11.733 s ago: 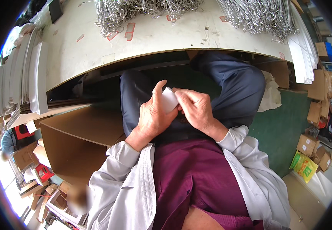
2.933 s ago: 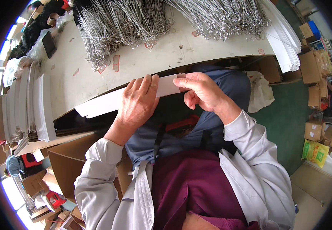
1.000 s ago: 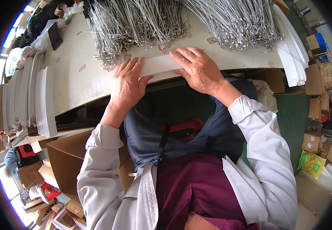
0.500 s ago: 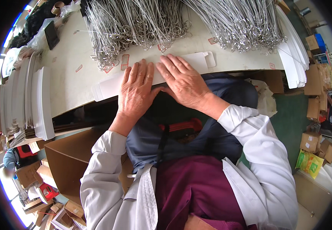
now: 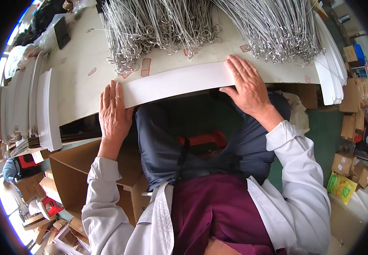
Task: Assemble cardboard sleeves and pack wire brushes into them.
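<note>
A long flat white cardboard box (image 5: 177, 83) lies along the near edge of the table. My left hand (image 5: 115, 111) covers its left end, fingers stretched out. Over the right end rests my right hand (image 5: 248, 87), its fingers extended and the thumb held apart. Both ends of the box are hidden under the hands. Just beyond it are thick bundles of thin metal rods with looped ends (image 5: 162, 29), and another such bundle (image 5: 277, 38) lies farther right.
White flat cartons (image 5: 48, 110) stand stacked at the table's left end, and more white cartons (image 5: 330, 80) lie at its right end. A dark phone-like slab (image 5: 62, 32) is at the far left. An open brown cardboard box (image 5: 75, 174) stands below the table on the left.
My hands have slid apart along the white box, the left one leftward and the right one rightward. Its middle is now uncovered, while its ends are covered.
</note>
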Demonstrator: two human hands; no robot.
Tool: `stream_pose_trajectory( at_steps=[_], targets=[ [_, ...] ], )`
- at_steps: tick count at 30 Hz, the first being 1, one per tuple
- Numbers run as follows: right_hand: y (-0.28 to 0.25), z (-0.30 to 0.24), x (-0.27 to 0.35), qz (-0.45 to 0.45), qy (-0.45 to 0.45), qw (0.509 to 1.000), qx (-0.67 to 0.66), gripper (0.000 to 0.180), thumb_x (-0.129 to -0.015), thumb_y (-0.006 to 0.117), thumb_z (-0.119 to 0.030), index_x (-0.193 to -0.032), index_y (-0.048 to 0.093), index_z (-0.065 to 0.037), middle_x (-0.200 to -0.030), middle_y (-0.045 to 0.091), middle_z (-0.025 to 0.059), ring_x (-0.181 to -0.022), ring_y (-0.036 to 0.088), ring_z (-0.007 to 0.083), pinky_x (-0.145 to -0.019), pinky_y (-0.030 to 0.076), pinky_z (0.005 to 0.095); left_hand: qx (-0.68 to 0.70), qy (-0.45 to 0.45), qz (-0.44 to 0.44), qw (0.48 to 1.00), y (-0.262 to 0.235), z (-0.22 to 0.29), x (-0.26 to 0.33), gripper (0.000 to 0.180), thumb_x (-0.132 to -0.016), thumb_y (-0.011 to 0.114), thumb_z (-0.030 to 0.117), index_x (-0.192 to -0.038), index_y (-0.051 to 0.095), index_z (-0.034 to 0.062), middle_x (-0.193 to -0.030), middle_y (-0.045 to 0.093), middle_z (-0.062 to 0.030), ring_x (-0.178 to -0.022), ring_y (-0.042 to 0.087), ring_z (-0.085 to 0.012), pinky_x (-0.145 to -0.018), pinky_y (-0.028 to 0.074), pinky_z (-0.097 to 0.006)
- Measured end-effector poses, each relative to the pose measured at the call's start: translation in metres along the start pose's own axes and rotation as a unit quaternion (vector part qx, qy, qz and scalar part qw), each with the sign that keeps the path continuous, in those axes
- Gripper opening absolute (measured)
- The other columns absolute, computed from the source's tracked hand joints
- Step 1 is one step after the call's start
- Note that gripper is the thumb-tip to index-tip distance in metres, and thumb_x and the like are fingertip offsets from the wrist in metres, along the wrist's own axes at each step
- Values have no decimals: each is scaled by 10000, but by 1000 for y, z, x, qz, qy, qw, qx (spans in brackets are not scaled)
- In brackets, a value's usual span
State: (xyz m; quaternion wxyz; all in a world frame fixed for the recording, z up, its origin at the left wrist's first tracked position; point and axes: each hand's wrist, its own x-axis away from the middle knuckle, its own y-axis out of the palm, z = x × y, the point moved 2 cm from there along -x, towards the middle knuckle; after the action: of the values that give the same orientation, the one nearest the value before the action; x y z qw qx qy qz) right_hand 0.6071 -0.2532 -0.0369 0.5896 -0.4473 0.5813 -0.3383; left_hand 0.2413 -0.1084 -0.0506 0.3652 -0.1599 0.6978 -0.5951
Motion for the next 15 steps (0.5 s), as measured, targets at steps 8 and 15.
stream_pose_trajectory(
  at_steps=[8,15],
  targets=[
    [-16,-8,4,44,-82,994,-58,510,-795,746,-86,-1286,638,-2,-1305,655,119,-1241,603,291,-1104,460,434,88,55,-91,990,-70,39,-14,556,-786,815,206,-1207,607,-94,-1171,654,-277,-1137,594,-460,-1047,459,-502],
    [-29,-71,-6,42,-165,972,-161,339,-892,643,-125,-1211,688,-17,-1228,683,110,-1204,619,296,-1078,482,439,297,45,-261,917,-75,100,-30,601,-786,835,238,-1263,587,-30,-1104,690,-244,-1017,670,-420,-890,530,-478]
  ],
)
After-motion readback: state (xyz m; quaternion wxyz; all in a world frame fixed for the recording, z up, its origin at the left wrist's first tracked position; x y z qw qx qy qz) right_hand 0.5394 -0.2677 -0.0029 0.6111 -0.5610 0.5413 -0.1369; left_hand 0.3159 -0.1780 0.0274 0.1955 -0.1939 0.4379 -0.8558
